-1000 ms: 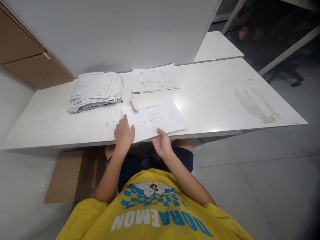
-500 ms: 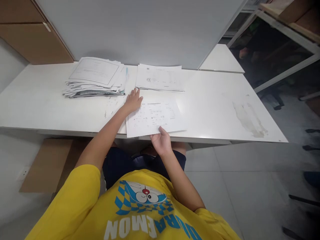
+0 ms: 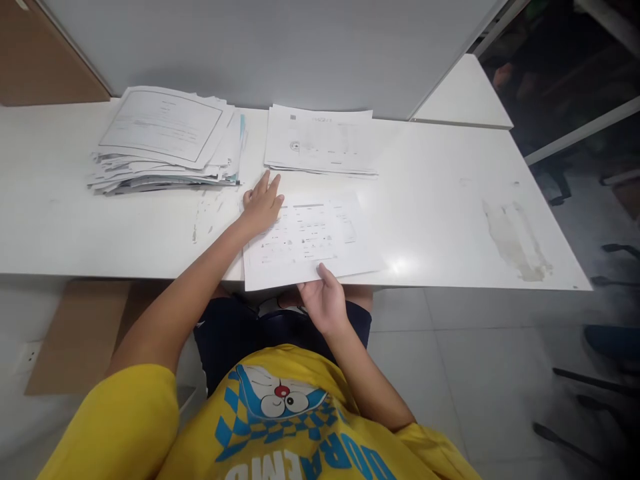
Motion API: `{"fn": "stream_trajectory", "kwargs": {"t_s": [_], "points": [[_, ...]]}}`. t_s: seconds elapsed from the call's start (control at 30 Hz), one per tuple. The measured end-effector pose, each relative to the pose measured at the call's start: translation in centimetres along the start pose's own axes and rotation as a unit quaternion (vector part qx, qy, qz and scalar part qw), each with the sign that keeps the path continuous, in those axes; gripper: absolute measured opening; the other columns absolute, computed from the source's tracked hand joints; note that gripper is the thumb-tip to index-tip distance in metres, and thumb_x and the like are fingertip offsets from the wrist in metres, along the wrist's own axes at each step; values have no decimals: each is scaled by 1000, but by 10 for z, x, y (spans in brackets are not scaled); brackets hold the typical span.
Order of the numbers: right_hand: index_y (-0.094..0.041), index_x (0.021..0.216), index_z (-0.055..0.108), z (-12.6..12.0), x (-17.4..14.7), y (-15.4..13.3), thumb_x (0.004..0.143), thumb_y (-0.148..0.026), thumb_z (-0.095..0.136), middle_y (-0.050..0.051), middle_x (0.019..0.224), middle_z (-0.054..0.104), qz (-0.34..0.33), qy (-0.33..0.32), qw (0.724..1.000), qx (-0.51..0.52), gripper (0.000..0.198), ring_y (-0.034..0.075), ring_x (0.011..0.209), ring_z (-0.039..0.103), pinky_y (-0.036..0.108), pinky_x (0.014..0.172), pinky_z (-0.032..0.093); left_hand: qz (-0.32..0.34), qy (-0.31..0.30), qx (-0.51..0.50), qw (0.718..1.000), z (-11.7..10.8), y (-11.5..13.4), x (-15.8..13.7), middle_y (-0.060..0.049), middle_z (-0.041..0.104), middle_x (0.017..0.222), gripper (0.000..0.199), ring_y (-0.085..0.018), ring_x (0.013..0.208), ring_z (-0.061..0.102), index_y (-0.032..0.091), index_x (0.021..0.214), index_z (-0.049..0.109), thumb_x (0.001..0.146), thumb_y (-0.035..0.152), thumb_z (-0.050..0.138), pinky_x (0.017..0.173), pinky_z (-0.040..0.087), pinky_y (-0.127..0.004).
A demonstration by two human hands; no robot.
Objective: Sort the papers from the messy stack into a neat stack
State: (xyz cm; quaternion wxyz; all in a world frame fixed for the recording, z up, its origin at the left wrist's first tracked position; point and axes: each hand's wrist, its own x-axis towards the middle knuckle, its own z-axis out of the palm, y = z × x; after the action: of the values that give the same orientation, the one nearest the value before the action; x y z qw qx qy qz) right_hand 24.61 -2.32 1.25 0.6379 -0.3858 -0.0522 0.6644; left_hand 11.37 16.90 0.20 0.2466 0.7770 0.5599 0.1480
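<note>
A printed sheet of paper (image 3: 320, 233) lies at the front of the white table, its near edge sticking out over the table's edge. My right hand (image 3: 325, 300) grips that near edge, thumb on top and fingers underneath. My left hand (image 3: 263, 203) rests with spread fingers on the sheet's upper left corner, fingertips reaching toward a thin stack of papers (image 3: 320, 140) behind it. To the left stands a thick, uneven pile of papers (image 3: 160, 127), with a bordered page on top. Whether more than one sheet is in my right hand, I cannot tell.
A grey panel (image 3: 260, 47) rises behind the white table (image 3: 430, 213). Brown cardboard (image 3: 50, 60) stands at the back left, and more cardboard (image 3: 75, 333) is below the table. Stains mark the tabletop's right end (image 3: 515, 240). Dark chair legs (image 3: 595, 383) are at the lower right.
The view has shifted a little closer to the table. My left hand's fingers have spread wider on the sheet. My right hand keeps its hold on the near edge.
</note>
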Motion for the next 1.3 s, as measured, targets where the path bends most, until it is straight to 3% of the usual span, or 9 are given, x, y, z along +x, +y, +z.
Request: {"fn": "stream_trajectory", "kwargs": {"t_s": [0.2,0.43,0.57,0.67,0.73,0.83,0.93,1.07,1.3], "points": [[-24,133,59,-1,1,-1,93,-31,51,4,132,67,15,3,1000,3,41,20,131,56,42,112,46,17,28,7,999,3,-1,-5,-7,6,169,56,-32,153,14,30,156,27,102,40,28,119,9,-58],[-23,136,56,-1,1,0,92,-24,53,3,129,69,19,2,999,36,45,19,127,60,41,112,47,-8,-16,-5,1000,-2,-3,4,-8,6,169,59,-32,153,17,30,157,23,101,38,34,119,14,-57],[-26,138,55,-1,2,-2,91,-20,54,0,130,68,25,-30,997,65,47,19,125,61,38,111,49,19,40,17,999,-21,8,-4,-8,2,169,59,-33,149,28,32,158,17,102,39,32,116,22,-58],[-27,138,55,-9,-6,-5,90,-20,56,0,130,68,35,-23,997,64,48,20,125,61,38,109,51,98,73,61,991,-27,29,-47,-7,9,169,58,-31,149,29,30,158,16,102,39,31,118,25,-54],[-28,138,56,-21,-19,-6,88,-21,59,0,129,69,42,0,998,45,51,21,125,61,40,107,52,133,3,89,987,-17,46,-95,-9,21,166,65,-32,150,27,26,159,15,100,44,37,120,26,-52],[-28,137,57,-48,-44,-2,83,-24,65,0,130,68,32,34,999,16,55,24,127,60,43,108,51,154,-152,123,968,14,71,-171,-17,19,166,103,-43,151,18,19,160,5,84,62,60,119,25,-57],[-28,134,61,-72,-64,2,79,-27,69,1,131,68,12,46,999,7,56,25,127,59,44,107,51,177,-167,180,953,43,86,-212,-13,15,167,91,-46,152,7,23,160,8,87,37,59,120,17,-65],[-29,129,64,-86,-68,-2,78,-35,72,4,129,69,-38,34,999,-13,52,26,122,62,45,100,54,201,-160,192,947,55,92,-204,-10,27,164,82,-41,152,14,21,159,20,83,8,47,120,22,-61],[-21,124,69,-92,-47,-20,67,-40,84,8,118,73,-102,150,974,-137,62,28,105,69,42,88,60,278,-173,152,933,47,103,-181,-12,30,162,71,-41,151,19,18,155,31,88,21,55,121,18,-64]]}}
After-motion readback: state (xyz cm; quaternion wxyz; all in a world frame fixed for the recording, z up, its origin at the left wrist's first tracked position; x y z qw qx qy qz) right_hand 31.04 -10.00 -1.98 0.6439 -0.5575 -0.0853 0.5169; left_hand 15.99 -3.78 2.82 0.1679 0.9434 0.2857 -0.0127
